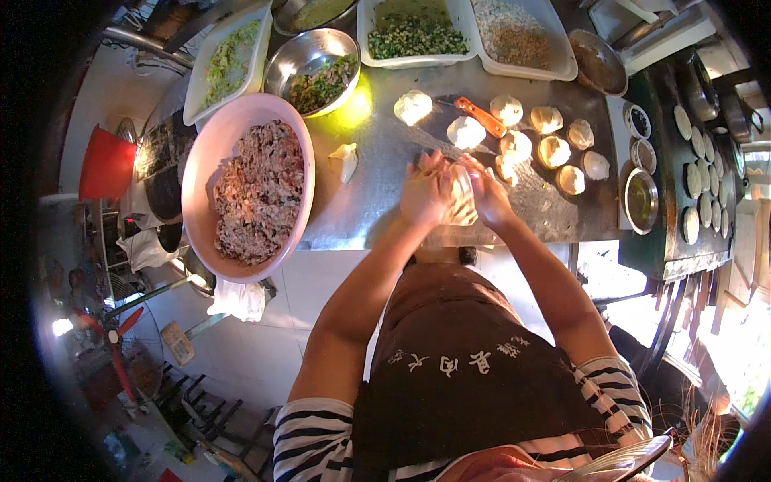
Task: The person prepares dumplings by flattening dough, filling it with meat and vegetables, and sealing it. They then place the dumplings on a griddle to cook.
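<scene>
Near the front edge of the metal worktop (385, 199), my left hand (426, 191) and my right hand (489, 190) press from both sides on a pale, creased piece of dough (461, 197). The fingers hide its far part. Beyond my right hand lie several rounded dough pieces, among them one (516, 146) close to the fingertips. Between two of them rests a tool with an orange handle (482, 117); its blade is partly hidden. A small dough scrap (343, 161) lies apart on the left.
At left, a pink basin (191, 175) of minced meat overhangs the edge. A steel bowl (280, 66) and plastic tubs (421, 60) of chopped fillings line the back. At right, small bowls (641, 202) adjoin a dark griddle (668, 175) bearing several flat dough rounds (692, 181).
</scene>
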Motion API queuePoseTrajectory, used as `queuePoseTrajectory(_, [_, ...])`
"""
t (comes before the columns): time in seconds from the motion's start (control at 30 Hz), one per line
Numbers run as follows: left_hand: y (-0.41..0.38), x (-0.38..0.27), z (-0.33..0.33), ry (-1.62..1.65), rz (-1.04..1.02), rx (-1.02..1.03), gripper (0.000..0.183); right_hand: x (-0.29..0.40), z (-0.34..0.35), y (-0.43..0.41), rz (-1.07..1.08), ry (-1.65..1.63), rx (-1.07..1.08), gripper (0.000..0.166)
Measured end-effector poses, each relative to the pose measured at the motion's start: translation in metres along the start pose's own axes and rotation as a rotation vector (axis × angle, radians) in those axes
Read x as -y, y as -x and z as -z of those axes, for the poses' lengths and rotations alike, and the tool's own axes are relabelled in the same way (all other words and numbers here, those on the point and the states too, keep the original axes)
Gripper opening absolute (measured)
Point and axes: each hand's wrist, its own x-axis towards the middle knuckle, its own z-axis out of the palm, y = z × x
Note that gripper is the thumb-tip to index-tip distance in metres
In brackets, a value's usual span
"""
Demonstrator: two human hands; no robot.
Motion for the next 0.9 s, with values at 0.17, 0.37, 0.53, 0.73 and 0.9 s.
queuePoseTrajectory(0.17, [-0.009, -0.024, -0.048, -0.073, -0.184, -0.101, 0.057, -0.081, 0.002, 0.028, -0.343, -0.174, -0.404, 0.033])
queuePoseTrajectory(0.37, [0.035, -0.039, -0.063, 0.037, -0.269, 0.132, 0.058, -0.072, -0.002, 0.031, 0.017, 0.266, -0.339, 0.019])
queuePoseTrajectory(0.53, [0.027, -0.008, -0.049, 0.047, 0.166, -0.208, 0.06, -0.038, -0.014, 0.008, -0.362, 0.24, -0.063, 0.017])
queuePoseTrajectory(0.73, [0.061, 0.009, -0.047, 1.87, 0.912, -0.251, 0.07, 0.035, -0.032, 0.003, -0.043, -0.102, 0.269, 0.012])
queuePoseTrajectory(0.9, [0.142, 0.023, 0.02, 2.601, 0.097, -0.417, 0.07, 0.175, -0.078, 0.01, 0.598, 0.164, 0.306, 0.012])
